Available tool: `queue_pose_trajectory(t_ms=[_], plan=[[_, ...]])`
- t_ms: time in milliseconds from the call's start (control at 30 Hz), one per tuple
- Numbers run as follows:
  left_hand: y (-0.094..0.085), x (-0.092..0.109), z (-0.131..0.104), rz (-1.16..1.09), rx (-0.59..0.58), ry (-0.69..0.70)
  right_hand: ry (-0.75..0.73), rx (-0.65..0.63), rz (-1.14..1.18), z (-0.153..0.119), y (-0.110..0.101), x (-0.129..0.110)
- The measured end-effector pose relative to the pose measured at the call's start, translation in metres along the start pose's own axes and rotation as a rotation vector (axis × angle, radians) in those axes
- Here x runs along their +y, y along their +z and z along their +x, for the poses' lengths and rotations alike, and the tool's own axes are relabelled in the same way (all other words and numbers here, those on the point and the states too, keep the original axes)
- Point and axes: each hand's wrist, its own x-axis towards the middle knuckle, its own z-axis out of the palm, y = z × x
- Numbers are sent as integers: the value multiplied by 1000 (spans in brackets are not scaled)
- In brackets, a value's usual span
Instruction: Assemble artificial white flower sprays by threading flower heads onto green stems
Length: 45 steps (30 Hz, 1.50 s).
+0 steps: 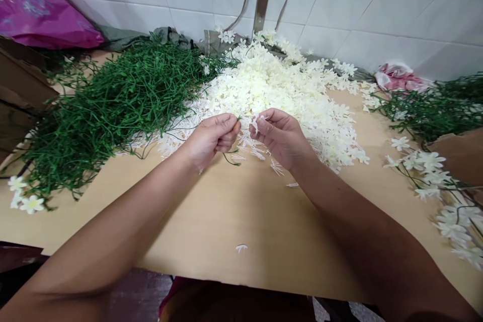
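My left hand (217,136) is closed in a pinch on a green artificial stem (231,159); its tip shows above the fingers and its lower end hangs below. Just to the right, my right hand (281,136) pinches a small white plastic piece (257,123), partly hidden by the fingers. The two hands are close together but apart, over the near edge of a heap of white artificial flowers (264,78). Thin white plastic sticks (181,128) lie scattered under and beside that heap. To the left spreads a big pile of green stems (121,95).
A cardboard-coloured tabletop (211,221) carries everything, with a small white piece (241,247) near its front edge. At right lie flowers on stems (430,166) and more green stems (445,105). A pink bag (45,15) and a cardboard box (22,80) stand at left. A tiled wall (358,5) closes the back.
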Motion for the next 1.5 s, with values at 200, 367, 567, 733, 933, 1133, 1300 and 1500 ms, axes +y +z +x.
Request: queue_pose_trajectory(t_ms=[200,367,567,733,933,1133,1300,1500], plan=[[3,-8,2,29,-85,-8,52,-14,63,2,0,7],[0,-10,3,58,-98,7,118,-57,70,2,-3,6],[0,-9,3,100,-91,2,177,-63,83,2,-6,4],[-2,-9,4,130,-91,6,158,-54,18,3,-6,-1],[-4,-10,6,204,-128,38,105,-37,-111,2,-4,-2],[-2,-10,7,278,-109,95,80,-50,-157,2,-5,0],[-1,-10,6,278,-82,75,42,-54,-193,1,-3,1],[-1,-12,8,255,-77,65,72,-72,-47,1,-5,12]])
